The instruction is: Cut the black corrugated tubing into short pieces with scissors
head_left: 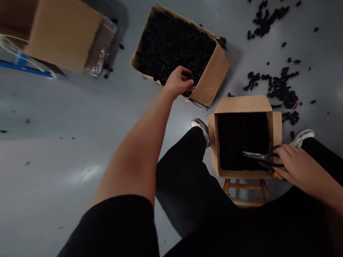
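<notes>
My left hand (180, 82) is over the near right corner of a cardboard box (212, 77) filled with small black pieces (175, 45). Its fingers are curved and parted, with dark pieces showing between them. Whether a fingertip touches any piece is hard to see. In my right hand (296, 164) is a pair of scissors (255, 155), with metal blades and black and orange on the handles. Its blades are spread and point left above a second open box (243, 105), between my legs. Dark pieces in that box are poorly lit.
A wooden stool (245, 186) stands under the nearer box. Loose black pieces (282, 88) lie scattered on the grey floor at the right. At the upper left are another cardboard box (63, 29), a clear-wrapped stack (101, 46) and a blue bar (20, 65).
</notes>
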`<state>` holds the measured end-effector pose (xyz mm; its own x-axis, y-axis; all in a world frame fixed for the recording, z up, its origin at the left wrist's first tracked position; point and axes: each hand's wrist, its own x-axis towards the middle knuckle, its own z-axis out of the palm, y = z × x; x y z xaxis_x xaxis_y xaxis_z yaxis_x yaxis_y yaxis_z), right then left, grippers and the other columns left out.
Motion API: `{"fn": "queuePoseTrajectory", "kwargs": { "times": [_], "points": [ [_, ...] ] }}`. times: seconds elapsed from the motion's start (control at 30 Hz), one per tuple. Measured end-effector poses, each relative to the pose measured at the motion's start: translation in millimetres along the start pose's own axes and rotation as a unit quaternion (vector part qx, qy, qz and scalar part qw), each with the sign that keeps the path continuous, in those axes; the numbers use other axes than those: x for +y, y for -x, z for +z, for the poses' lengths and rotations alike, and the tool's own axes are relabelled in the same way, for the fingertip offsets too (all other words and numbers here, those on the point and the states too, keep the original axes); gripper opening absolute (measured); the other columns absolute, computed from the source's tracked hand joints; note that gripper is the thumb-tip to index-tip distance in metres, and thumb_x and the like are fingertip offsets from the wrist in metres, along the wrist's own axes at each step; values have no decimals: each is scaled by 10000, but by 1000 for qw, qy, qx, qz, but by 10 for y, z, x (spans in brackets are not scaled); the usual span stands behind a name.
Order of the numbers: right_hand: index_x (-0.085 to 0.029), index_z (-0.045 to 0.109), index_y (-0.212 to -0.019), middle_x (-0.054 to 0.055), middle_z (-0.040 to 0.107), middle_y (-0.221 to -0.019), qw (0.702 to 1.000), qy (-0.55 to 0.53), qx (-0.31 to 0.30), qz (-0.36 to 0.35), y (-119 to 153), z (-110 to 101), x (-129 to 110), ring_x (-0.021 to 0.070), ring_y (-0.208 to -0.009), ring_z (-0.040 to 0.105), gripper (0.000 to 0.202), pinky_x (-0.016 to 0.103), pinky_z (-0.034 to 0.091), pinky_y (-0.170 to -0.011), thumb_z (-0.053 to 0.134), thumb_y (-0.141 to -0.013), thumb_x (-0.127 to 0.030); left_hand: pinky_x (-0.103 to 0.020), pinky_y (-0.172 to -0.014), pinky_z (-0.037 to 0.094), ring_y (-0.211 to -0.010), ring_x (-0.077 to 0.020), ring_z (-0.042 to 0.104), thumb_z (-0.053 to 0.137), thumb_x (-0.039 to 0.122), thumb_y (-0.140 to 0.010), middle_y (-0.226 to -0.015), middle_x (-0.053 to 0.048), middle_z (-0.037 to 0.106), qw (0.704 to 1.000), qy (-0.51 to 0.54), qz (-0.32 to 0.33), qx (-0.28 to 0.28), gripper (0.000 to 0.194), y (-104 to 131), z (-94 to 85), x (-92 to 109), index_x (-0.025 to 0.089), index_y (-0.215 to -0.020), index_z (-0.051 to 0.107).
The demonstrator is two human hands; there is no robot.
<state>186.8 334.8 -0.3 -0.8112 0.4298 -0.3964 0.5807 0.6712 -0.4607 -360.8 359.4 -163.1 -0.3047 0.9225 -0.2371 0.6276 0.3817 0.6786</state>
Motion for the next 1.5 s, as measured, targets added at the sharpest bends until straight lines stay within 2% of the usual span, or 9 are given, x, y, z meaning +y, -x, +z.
{"fn": "queuePoseTrajectory", "kwargs": {
  "times": [0.1, 0.23, 0.4, 0.57, 0.73, 0.93, 1.17, 1.33, 1.5],
  "points": [
    [-210, 687, -1171, 164, 809, -1153, 998, -43, 28, 31, 16, -32, 113, 382, -1043, 799, 218, 502, 613, -889, 685, -1000, -345, -465, -931, 709, -960, -258, 820, 840, 426, -953, -970, -52, 763, 999, 51, 7, -10, 523, 393, -40, 646, 224, -1378, 613],
    [-233, 682, -1139, 161, 816, -1152, 989, -112, 46, 90, 117, -144, 206, 375, -1012, 795, 299, 501, 622, -856, 703, -984, -489, -441, -845, 721, -953, -269, 816, 967, 578, -850, -1055, -59, 776, 985, 87, 151, -6, 701, 1097, 117, 1463, 265, -1373, 621],
    [-259, 684, -1185, 111, 828, -1153, 966, -238, 20, 101, 303, -281, 236, 327, -1017, 776, 401, 462, 640, -846, 782, -925, -548, -447, -922, 703, -993, -264, 805, 889, 637, -938, -1146, -72, 796, 968, 83, 237, 9, 626, 1887, 505, 2003, 284, -1404, 666],
    [-261, 680, -1189, 72, 797, -1120, 963, -249, -12, 99, 309, -270, 272, 300, -1000, 736, 410, 434, 616, -854, 850, -887, -480, -565, -1151, 629, -1234, -339, 742, 896, 609, -949, -1255, -78, 797, 960, 13, 278, -14, 545, 2098, 866, 1969, 295, -1366, 739],
    [-215, 657, -1265, 70, 770, -1188, 960, -251, -74, 98, 249, -218, 330, 258, -1030, 700, 431, 405, 584, -921, 869, -934, -392, -642, -1301, 528, -1421, -381, 653, 944, 639, -903, -1383, -76, 759, 957, 26, 282, -59, 585, 2084, 949, 1893, 325, -1357, 750],
    [-201, 684, -1265, 37, 777, -1083, 953, -261, -128, 90, 210, -206, 353, 214, -926, 669, 470, 344, 535, -796, 921, -930, -430, -655, -1268, 561, -1416, -339, 659, 767, 829, -965, -1415, -41, 743, 936, 95, 330, -78, 630, 2034, 909, 1850, 352, -1376, 745],
    [-229, 674, -1219, 25, 760, -1061, 956, -228, -143, 114, 138, -195, 235, 224, -875, 684, 488, 349, 508, -728, 925, -902, -501, -515, -1022, 693, -1226, -296, 761, 753, 909, -920, -1294, -38, 749, 936, 197, 271, -107, 703, 2111, 1047, 1906, 385, -1372, 633],
    [-190, 622, -1292, 103, 745, -1242, 978, -137, -45, 148, 144, -119, 184, 328, -1187, 680, 595, 460, 538, -1070, 936, -902, -511, -447, -903, 674, -1032, -248, 765, 863, 784, -922, -1168, -13, 691, 917, 268, 290, -50, 632, 2185, 1060, 2023, 403, -1369, 632],
    [-190, 612, -1329, 190, 667, -1482, 982, -75, 63, 160, 123, -60, 100, 463, -1469, 591, 502, 598, 430, -1251, 842, -970, -455, -516, -1030, 693, -1179, -311, 794, 782, 892, -916, -1243, -76, 753, 925, 210, 218, -229, 713, 2288, 1085, 2101, 348, -1365, 678]
  ]
}}
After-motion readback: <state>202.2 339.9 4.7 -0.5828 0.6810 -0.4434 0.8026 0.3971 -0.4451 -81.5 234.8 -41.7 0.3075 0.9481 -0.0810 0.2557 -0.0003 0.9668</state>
